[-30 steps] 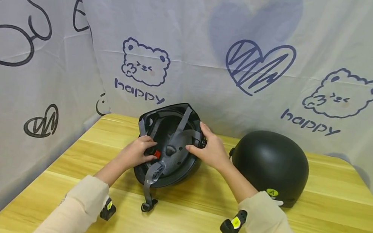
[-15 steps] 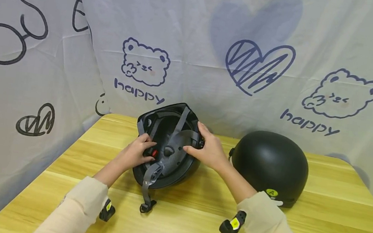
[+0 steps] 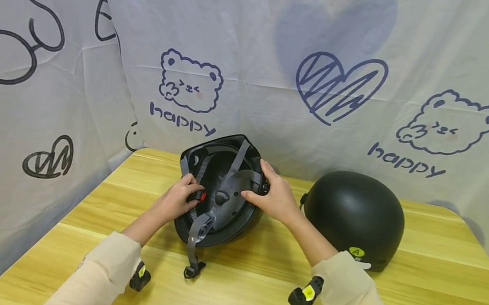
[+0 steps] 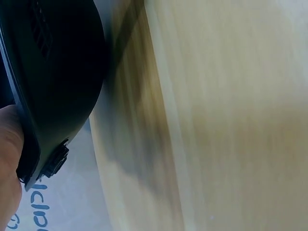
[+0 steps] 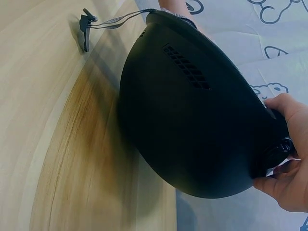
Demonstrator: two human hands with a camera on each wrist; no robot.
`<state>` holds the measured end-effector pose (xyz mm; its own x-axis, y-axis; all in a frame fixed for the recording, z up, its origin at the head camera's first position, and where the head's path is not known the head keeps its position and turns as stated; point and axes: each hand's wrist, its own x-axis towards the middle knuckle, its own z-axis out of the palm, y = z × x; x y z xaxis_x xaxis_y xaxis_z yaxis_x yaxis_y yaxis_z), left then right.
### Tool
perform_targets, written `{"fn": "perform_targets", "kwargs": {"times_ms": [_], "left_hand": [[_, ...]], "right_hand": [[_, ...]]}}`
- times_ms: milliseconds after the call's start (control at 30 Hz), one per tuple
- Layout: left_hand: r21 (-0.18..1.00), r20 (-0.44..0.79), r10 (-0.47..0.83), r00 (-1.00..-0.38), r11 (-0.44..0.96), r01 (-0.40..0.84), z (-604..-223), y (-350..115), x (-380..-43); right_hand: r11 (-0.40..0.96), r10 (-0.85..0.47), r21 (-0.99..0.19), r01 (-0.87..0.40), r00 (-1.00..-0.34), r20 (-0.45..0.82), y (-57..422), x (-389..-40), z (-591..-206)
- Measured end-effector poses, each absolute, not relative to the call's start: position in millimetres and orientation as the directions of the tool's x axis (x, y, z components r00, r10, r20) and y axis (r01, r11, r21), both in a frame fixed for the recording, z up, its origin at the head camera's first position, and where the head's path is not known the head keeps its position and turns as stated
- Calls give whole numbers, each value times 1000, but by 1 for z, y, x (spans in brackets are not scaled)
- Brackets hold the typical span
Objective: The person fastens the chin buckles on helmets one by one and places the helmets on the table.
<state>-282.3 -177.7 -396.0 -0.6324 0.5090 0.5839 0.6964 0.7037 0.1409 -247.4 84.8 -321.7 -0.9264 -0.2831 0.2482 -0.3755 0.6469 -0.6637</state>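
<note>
A black helmet (image 3: 228, 220) is tipped with its open inside towards me in the head view; grey straps cross its dark lining. My left hand (image 3: 175, 198) reaches over its left rim and pinches a black buckle with a red part (image 3: 202, 196) inside. In the left wrist view that buckle is hidden behind the shell (image 4: 57, 72). Across from it, my right hand (image 3: 277, 196) grips the right rim, thumb inside, fingers outside by a black round fitting (image 5: 278, 153). A grey strap (image 3: 192, 241) hangs over the near rim, ending in a black clip (image 3: 193, 270).
A second black helmet (image 3: 354, 214) sits dome-up at the right, with a yellow "A" sticker (image 3: 357, 252) low on its shell. Both stand on a wood-grain table (image 3: 229, 300). Behind the table hangs a white printed cloth (image 3: 258, 109).
The held helmet has shifted slightly left. My left thumb has moved up against the red and black buckle, which now sits closer to that hand. My right hand keeps its grip.
</note>
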Motion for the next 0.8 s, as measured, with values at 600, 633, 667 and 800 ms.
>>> {"fn": "perform_targets", "kwargs": {"times_ms": [600,633,667,800], "left_hand": [[348,657,369,-658,626,698,-379,-161,-286],[369,650,356,-671,624,689,-377,-159,-286],[394,643,340,-686,621,678,-375,-158,-285],[488,611,282,-740,602,632,-366,-152,-284]], "right_hand": [[544,-205,-785,-297,-954,219,110,-253,-338],[537,-198,-791,-295,-955,222,111,-253,-340],[534,-191,-794,-291,-956,222,112,-254,-342],[540,-156,-795,-275,-961,227,119,-256,-349]]}}
